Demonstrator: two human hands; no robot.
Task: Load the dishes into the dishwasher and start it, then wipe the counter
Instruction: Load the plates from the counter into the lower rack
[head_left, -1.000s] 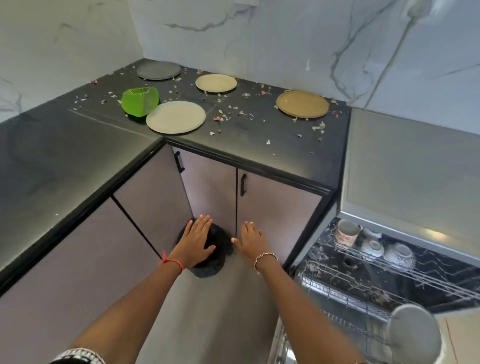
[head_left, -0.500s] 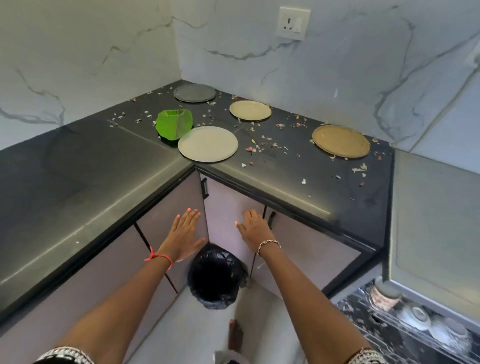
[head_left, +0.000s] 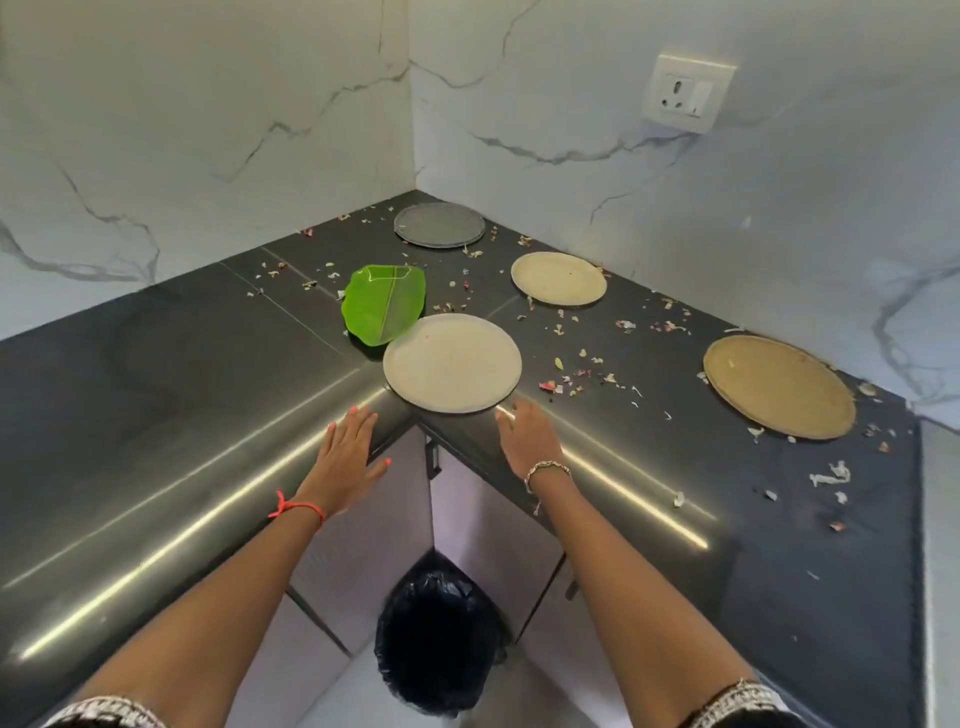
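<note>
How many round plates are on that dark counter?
4: a grey round plate in the back corner, a small cream plate right of it, a large cream plate at the front edge, a tan plate far right. None seems hidden.

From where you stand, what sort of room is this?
Most likely a home kitchen: a dark L-shaped counter with cupboards beneath, several plates lying on it among food scraps, and a bin lined with a black bag on the floor.

No text, label or number can be read anywhere.
</note>
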